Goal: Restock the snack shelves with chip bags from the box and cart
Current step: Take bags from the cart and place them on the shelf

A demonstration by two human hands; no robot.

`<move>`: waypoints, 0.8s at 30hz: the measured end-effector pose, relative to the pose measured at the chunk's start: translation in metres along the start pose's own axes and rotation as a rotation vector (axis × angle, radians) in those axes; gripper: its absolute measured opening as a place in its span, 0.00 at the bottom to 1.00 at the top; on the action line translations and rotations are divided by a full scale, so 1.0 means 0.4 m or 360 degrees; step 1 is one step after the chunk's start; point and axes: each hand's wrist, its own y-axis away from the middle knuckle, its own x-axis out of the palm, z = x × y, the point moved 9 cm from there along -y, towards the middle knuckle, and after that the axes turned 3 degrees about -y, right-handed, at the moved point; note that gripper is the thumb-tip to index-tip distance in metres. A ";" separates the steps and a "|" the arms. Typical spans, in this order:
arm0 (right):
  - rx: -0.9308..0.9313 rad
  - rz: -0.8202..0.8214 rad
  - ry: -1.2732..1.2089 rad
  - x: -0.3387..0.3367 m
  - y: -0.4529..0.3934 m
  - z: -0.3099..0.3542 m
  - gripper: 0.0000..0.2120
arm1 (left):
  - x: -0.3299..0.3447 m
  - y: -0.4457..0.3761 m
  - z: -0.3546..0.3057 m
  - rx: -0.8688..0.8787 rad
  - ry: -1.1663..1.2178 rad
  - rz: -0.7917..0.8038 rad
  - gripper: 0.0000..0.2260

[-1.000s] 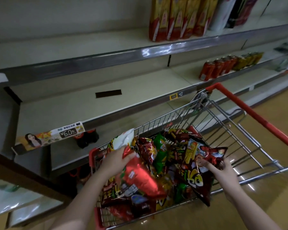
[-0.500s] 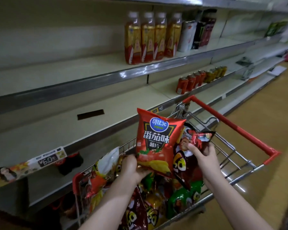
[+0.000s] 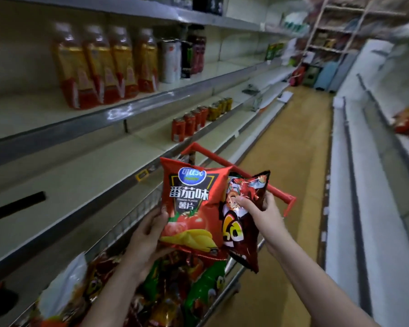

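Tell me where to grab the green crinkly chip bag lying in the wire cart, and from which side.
Pinch the green crinkly chip bag by its upper edge, coming from above: it lies among other bags in the wire cart, so only its top face shows.

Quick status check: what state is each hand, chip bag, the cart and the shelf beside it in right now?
Left hand: grips the red tomato chip bag, held upright above the cart.
Right hand: pinches the dark maroon chip bag, hanging.
Red-handled wire shopping cart: heaped with chip bags.
Cream middle shelf: bare beside the cart.
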 end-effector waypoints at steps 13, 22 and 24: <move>-0.0291 -0.0792 -0.0213 -0.599 0.082 0.128 0.38 | 0.525 -0.088 0.165 -0.0447 -0.0167 0.0720 0.18; -0.0382 -0.1148 -0.0693 -0.886 0.253 0.192 0.31 | 0.837 -0.024 0.283 -0.0443 -0.0176 0.0708 0.16; -0.0398 -0.1184 -0.0891 -0.890 0.267 0.181 0.29 | 0.895 0.010 0.326 -0.0491 -0.0248 0.0820 0.27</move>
